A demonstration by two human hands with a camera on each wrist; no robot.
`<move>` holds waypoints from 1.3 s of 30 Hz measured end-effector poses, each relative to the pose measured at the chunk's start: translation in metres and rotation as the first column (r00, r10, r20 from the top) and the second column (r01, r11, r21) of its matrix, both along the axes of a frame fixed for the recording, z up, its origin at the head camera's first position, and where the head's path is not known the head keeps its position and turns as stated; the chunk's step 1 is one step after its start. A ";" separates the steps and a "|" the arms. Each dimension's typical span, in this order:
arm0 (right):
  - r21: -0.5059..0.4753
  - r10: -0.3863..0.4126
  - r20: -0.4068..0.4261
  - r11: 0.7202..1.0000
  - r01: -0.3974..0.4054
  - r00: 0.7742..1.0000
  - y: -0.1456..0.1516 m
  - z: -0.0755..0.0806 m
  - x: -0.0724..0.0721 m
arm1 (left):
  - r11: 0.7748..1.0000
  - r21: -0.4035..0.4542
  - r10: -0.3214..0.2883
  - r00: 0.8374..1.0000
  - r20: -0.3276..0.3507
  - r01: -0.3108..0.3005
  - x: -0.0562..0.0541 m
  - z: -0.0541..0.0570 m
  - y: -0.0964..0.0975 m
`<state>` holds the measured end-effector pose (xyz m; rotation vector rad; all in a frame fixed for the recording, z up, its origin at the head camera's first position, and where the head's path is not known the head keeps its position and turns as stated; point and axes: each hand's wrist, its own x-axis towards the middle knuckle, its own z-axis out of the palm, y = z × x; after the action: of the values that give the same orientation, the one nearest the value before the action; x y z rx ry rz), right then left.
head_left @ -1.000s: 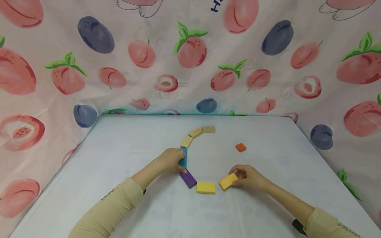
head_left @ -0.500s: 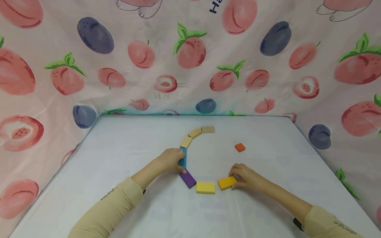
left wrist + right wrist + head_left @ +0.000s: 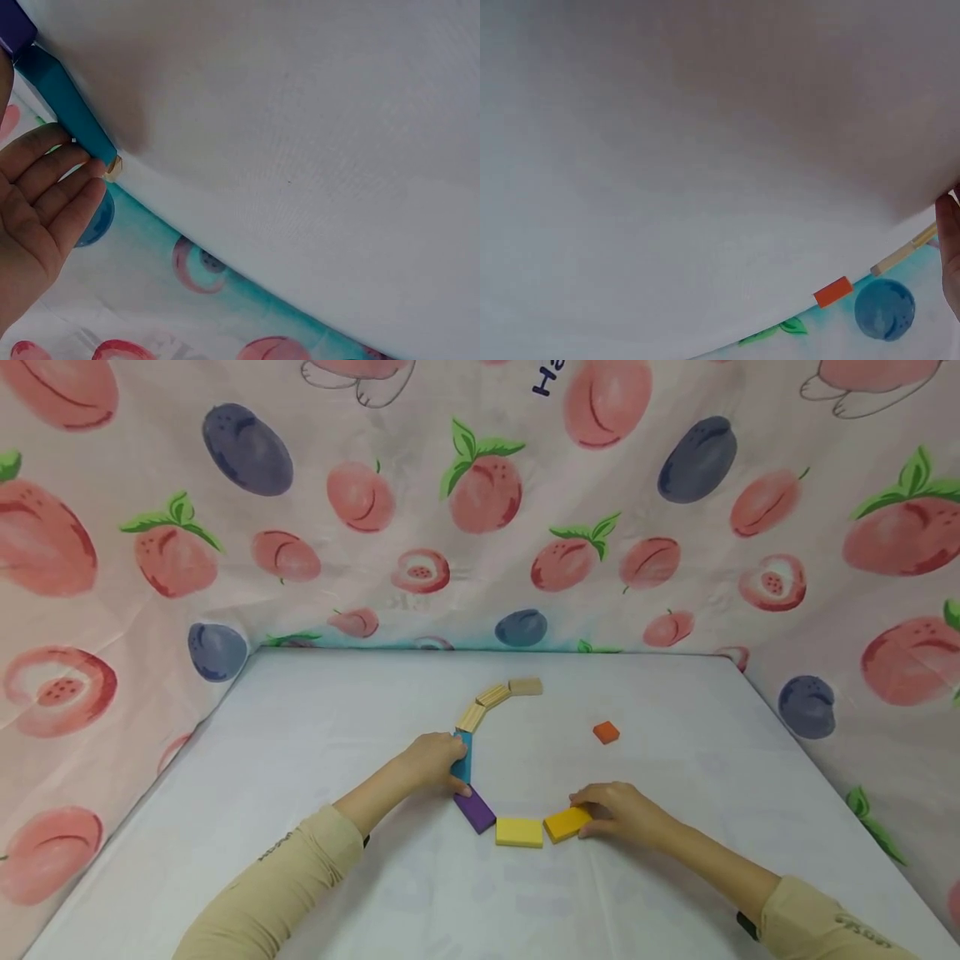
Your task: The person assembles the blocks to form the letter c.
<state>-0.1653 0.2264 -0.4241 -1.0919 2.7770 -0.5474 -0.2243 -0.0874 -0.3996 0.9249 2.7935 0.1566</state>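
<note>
Flat blocks lie end to end on the white table in a curve that opens to the right. My left hand rests beside the blue block, its fairly straight fingers touching the block's side in the left wrist view. The left thumb reaches the purple block. With thumb and fingers my right hand pinches the orange-yellow block by its right end. That block's left end is against or very near the pale yellow block. The right wrist view catches only part of the right hand's fingers.
Several plain wooden blocks continue the curve toward the table's back. A small orange-red block lies apart on the right. Fruit-printed cloth rises behind and at both sides of the table.
My right hand has turned the orange-yellow block flatter and slid it left, narrowing the gap to the pale yellow block. The left hand has stayed by the blue block.
</note>
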 end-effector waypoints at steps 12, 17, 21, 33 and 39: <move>-0.047 0.023 0.030 0.999 -0.022 0.999 0.002 -0.001 0.000 | 1.000 -0.009 0.005 1.000 0.011 -0.004 0.001 0.002 0.001; -0.039 0.018 0.022 0.999 -0.017 1.000 0.001 -0.001 0.001 | 1.000 0.007 0.007 1.000 0.008 -0.007 0.002 0.003 0.001; -0.037 0.012 0.029 0.999 -0.011 1.000 0.000 -0.001 0.001 | 1.000 0.007 0.007 1.000 0.002 -0.007 0.002 0.003 0.001; -0.030 0.025 0.000 0.999 -0.025 1.000 0.000 -0.003 0.002 | 1.000 0.013 0.017 1.000 0.014 -0.017 0.002 0.001 0.002; -0.027 0.017 -0.008 0.999 -0.017 1.000 -0.002 -0.002 0.003 | 1.000 0.008 0.015 1.000 0.000 -0.015 0.001 0.002 0.001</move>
<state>-0.1626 0.2249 -0.4264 -1.1242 2.7723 -0.5815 -0.2231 -0.0859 -0.3979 0.9057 2.8023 0.1701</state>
